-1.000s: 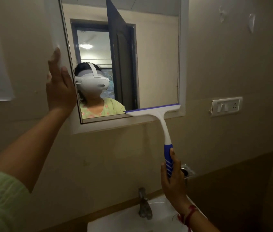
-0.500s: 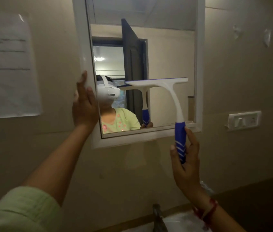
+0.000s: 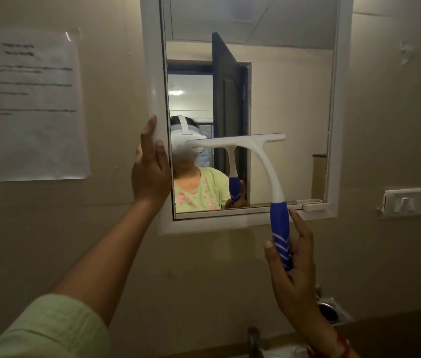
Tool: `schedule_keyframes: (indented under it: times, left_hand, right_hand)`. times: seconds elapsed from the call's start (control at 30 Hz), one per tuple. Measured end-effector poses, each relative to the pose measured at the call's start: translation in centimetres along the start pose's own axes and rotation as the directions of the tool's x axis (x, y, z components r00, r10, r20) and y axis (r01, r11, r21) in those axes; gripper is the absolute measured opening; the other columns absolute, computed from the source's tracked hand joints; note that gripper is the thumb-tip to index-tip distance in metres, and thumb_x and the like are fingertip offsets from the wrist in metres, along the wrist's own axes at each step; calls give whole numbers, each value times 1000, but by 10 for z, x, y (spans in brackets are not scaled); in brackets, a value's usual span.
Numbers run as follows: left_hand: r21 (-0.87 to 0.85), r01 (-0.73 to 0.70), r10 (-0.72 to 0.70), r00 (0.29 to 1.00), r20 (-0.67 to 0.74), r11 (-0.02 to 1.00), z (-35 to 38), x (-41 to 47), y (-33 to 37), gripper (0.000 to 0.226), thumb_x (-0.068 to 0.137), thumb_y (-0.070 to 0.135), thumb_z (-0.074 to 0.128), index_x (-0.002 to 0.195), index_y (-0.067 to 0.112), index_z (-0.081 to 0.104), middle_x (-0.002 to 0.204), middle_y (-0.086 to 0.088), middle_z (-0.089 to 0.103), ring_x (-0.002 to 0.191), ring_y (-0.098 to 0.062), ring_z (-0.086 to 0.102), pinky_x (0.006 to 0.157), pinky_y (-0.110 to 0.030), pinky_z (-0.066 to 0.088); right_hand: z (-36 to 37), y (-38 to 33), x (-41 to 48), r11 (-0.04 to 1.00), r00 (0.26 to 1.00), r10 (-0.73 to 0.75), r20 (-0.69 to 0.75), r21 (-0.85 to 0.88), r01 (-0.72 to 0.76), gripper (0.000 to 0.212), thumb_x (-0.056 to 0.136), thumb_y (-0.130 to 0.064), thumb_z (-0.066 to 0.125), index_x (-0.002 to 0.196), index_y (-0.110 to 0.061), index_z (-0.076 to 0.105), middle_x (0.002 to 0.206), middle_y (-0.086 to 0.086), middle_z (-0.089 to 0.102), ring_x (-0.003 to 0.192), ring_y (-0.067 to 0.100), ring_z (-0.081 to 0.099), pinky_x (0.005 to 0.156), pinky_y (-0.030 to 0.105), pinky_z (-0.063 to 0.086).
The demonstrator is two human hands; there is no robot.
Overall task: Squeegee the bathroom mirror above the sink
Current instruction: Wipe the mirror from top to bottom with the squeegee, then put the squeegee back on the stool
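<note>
The right hand (image 3: 292,264) pinched the squeegee (image 3: 256,161) loosely, fingers splayed; it might slip. The left hand (image 3: 150,164), flat, held nothing at the mirror's (image 3: 281,86) nine o'clock edge.

Wall (image 3: 230,267) beige, carries everything here. Mirror (image 3: 281,99) in white frame (image 3: 152,73) fixed on wall, up high in middle. Paper sheet (image 3: 27,107) with blurry words stuck on wall, left of mirror. White switch plate (image 3: 412,201) on wall, right of mirror, near its bottom corner. Round metal fitting (image 3: 329,311) on wall, low right.
</note>
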State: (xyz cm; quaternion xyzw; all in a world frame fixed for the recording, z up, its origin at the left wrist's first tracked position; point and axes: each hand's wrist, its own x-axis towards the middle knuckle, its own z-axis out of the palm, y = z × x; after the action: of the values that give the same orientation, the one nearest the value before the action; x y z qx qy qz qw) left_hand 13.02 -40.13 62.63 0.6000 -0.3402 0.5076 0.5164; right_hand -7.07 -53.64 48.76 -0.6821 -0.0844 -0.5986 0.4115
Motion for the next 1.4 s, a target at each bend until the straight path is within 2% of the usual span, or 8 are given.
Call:
schedule_keyframes:
  times: [0.17,0.3,0.47,0.63,0.73,0.9,1.1,1.4]
  left_hand:
    - [51,56,-60,995,78,997,-7,-1,4,43,100,30,27,142,37,21,143,-4,44,98,-35,60,70,-26,38]
    - [104,54,-68,988,137,993,-13,-17,13,47,101,26,30,145,30,16,151,-1,29,123,-20,45,89,-28,38]
    - [5,246,-246,966,79,969,-28,-69,42,50,99,23,37,145,21,17,145,-10,33,128,-17,39,104,-41,39]
    - [40,428,-430,899,78,903,-84,-146,69,53,93,31,38,141,19,20,133,-12,42,117,-21,47,97,-47,45]
    - [110,569,-578,813,72,815,-132,-204,80,38,97,29,41,130,16,30,125,-11,47,113,-25,52,90,-51,50]
    - [245,703,-710,700,-73,668,-197,-289,101,42,96,16,44,136,18,32,123,4,50,114,-4,49,92,-15,40]
    - [379,836,-810,513,-285,396,-271,-384,101,47,94,16,48,137,26,30,132,3,35,121,-19,44,102,-40,40]
    - [443,883,-842,354,-407,156,-348,-430,60,47,94,12,50,137,16,34,133,-9,36,108,-7,39,91,-23,32]
  right_hand:
    - [-27,-10,8,999,996,-22,83,34,19,59,85,-15,50,129,-48,31,100,-31,57,67,3,60,50,10,51]
    - [-51,-17,16,989,984,85,154,105,-102,51,82,-25,50,121,-56,37,88,-6,60,57,7,57,44,11,47]
    - [-64,-22,11,985,947,101,306,102,-138,44,82,-21,50,120,-42,40,94,-4,58,67,11,59,49,14,49]
    - [-64,-20,-19,960,863,103,494,176,-216,50,84,-25,58,116,-61,43,91,-8,61,60,14,56,48,24,49]
    - [-58,-13,-49,914,769,156,620,204,-350,44,83,-28,66,112,-58,50,91,-13,64,60,6,60,48,16,48]
    - [-32,-1,-122,794,542,263,798,140,-591,38,75,-27,66,110,-38,59,102,-16,67,83,4,66,65,11,51]
    - [17,-2,-190,722,309,336,890,-32,-691,34,77,-30,66,109,-35,55,97,-10,66,86,2,63,62,13,51]
    - [111,-10,-277,465,-79,515,854,-355,-811,28,86,-20,63,111,-27,52,103,-8,59,91,9,60,63,17,50]
